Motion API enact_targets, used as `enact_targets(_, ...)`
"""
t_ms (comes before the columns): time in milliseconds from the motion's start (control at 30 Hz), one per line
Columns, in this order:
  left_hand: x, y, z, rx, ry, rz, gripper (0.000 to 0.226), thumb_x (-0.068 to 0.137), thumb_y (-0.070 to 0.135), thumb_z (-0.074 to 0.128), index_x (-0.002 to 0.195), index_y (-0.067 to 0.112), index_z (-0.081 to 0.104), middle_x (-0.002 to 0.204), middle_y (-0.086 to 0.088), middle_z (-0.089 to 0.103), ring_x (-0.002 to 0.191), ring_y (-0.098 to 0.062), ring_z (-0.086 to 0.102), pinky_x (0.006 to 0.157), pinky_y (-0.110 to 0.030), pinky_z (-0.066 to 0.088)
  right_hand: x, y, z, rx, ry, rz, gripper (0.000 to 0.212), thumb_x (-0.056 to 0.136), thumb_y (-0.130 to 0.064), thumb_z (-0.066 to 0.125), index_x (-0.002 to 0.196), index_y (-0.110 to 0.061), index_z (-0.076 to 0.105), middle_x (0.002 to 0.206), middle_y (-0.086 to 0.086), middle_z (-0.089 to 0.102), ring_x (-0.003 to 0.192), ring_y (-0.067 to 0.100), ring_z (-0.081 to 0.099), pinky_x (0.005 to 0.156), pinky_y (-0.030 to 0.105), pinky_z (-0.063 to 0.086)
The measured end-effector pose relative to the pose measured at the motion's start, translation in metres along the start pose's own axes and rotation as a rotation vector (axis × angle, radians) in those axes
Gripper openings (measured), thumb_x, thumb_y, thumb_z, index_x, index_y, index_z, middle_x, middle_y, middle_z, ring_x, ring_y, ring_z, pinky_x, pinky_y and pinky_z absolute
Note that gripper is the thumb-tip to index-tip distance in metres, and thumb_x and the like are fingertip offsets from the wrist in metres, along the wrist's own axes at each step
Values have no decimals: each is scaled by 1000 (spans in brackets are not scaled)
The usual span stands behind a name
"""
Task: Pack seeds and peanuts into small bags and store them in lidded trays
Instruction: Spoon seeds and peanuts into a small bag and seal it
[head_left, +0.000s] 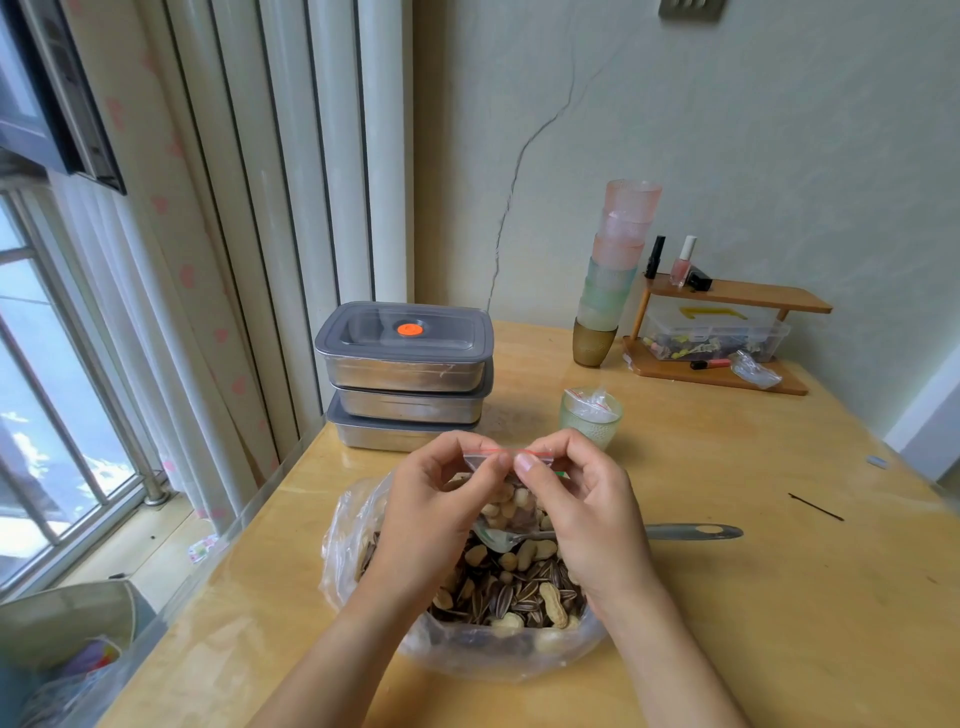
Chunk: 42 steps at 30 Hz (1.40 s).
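A small clear zip bag (511, 499) with a red seal strip holds peanuts and seeds; it hangs above a large clear plastic bag (467, 644) of striped sunflower seeds and peanuts. My left hand (436, 514) and my right hand (576, 514) pinch the small bag's top edge side by side, thumbs meeting at the strip. A metal spoon (691, 532) lies in the big bag, handle pointing right. Three stacked steel trays (405, 374) with grey lids stand behind, the top lid bearing an orange valve.
A green glass cup (592, 423) stuffed with spare small bags stands behind my right hand. A tall stack of coloured cups (613, 275) and a wooden shelf (727, 332) with cosmetics sit at the back right. The table's left edge borders a window and curtain.
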<state>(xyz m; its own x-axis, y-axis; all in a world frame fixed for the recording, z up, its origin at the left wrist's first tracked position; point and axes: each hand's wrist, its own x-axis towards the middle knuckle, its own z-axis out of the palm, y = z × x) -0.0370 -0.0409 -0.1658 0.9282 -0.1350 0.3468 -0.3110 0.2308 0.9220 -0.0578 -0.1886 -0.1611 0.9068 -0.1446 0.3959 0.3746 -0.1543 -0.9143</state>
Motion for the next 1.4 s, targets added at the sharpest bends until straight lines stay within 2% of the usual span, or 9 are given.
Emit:
enact_targets(100,0,0,1,-24,28,-10,11,95,13,71,89,4,73,78,-13,72,70,-17,65,65,-26,54,1,2,-1,27,34,15,16,97,-14,71,83,-22,69,79,-2,70,76,12,65,75,38,55)
enact_targets(233,3,-4,-2,6,61,-32,13,95,17,72,87,8,74,79,-7,73,74,-15,66,72,-26,53,1,4,-2,36,83,47,14,96,-10,70,85,-18,70,79,-3,70,76,9,64,75,33,53)
enact_targets(400,3,-5,-3,1,76,-43,11,92,17,75,88,7,77,81,-12,75,73,-16,67,72,-26,54,2,8,-1,37,63,83,5,95,-24,71,90,-27,71,84,-3,73,80,10,65,77,33,55)
enact_targets(533,3,-3,-3,16,88,-48,11,90,16,76,90,5,78,86,-13,78,77,-18,71,73,-28,57,2,7,-3,41,46,67,12,97,-12,71,89,-21,72,83,-3,74,78,8,66,73,27,54)
enact_targets(767,-1,0,1,152,22,-19,13,96,23,70,93,11,73,90,-9,76,85,-26,74,76,-34,59,2,13,-3,-109,41,9,6,93,-30,74,89,-25,73,89,0,76,83,16,71,79,46,59)
enact_targets(867,-2,0,1,169,42,22,10,94,18,72,89,10,75,85,-8,76,79,-23,73,71,-27,57,2,13,-3,-106,74,21,9,89,-33,75,87,-24,74,87,0,75,83,19,72,80,50,60)
enact_targets(1133,-2,3,-2,49,78,63,9,87,6,73,84,-3,74,82,-17,76,74,-18,72,67,-21,57,-1,-5,-11,39,28,130,5,93,-18,77,89,-15,75,86,2,76,83,14,70,76,31,57)
enact_targets(1300,0,2,2,15,-10,38,13,85,11,67,89,-2,68,85,-24,71,77,-22,68,69,-20,56,-3,-12,-12,-40,52,207,18,86,-35,77,87,-17,72,81,-2,75,77,8,67,76,32,55)
enact_targets(1400,-3,5,10,-13,-69,-20,14,87,-3,65,98,-7,59,85,-20,73,72,-16,70,65,-18,57,-5,-18,-13,-42,123,249,29,80,-45,75,87,-16,71,76,-5,72,74,6,63,74,30,52)
